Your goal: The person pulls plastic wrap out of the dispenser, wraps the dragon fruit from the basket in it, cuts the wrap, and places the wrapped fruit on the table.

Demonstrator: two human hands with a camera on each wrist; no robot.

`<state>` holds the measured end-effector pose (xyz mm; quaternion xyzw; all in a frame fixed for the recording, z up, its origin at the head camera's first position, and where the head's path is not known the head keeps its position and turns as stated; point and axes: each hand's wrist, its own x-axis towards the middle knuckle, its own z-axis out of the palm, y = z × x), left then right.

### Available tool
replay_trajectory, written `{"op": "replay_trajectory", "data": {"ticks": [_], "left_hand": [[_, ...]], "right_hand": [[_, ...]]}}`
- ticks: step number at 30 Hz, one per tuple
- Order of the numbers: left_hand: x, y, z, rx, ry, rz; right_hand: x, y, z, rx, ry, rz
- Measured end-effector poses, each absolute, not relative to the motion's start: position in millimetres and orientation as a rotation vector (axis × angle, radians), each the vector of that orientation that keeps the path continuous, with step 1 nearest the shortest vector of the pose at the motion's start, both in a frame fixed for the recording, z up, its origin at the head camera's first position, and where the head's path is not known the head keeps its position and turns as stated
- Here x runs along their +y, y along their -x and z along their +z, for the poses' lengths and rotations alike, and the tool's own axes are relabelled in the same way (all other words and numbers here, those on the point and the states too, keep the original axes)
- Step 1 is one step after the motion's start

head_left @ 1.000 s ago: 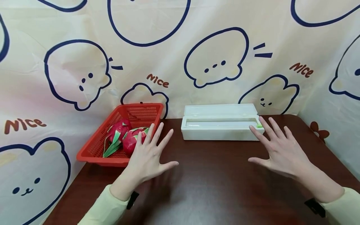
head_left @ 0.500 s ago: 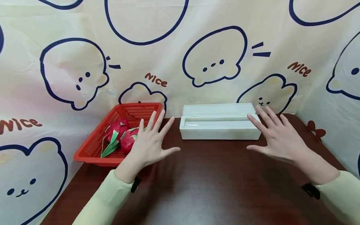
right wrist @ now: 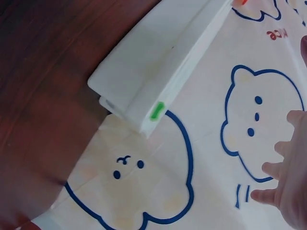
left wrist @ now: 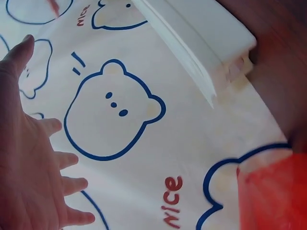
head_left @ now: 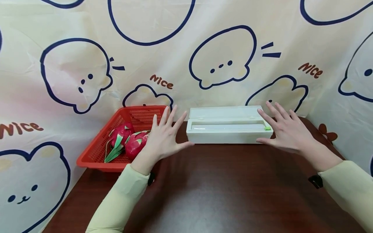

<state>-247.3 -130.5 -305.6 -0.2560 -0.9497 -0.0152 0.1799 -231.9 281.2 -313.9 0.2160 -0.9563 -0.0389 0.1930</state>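
Looks like just pre-grab hovering tbh, left hand (head_left: 164, 139) and right hand (head_left: 287, 133) with fingers (head_left: 180, 121) spread apart, so grabbing the white box (head_left: 224, 138) at 1 o'clock calls for curling them.

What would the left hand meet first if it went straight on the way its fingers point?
Most likely the patterned backdrop: the left hand points toward the gap between the red basket and the white box. Depth is unclear, so it might brush the red basket first.
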Motion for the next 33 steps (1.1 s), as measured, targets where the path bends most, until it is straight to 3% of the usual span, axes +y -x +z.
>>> {"op": "replay_trajectory", "data": {"ticks": [17, 33], "left_hand": [[-92, 305, -346, -2.665, 0.878, -0.662], [-86, 352, -397, -2.649, 0.758, -1.258]], "right_hand": [[293, 268, -333, -2.865, -0.602, 0.375], [300, 291, -367, -2.855, -0.422, 0.727]]}}
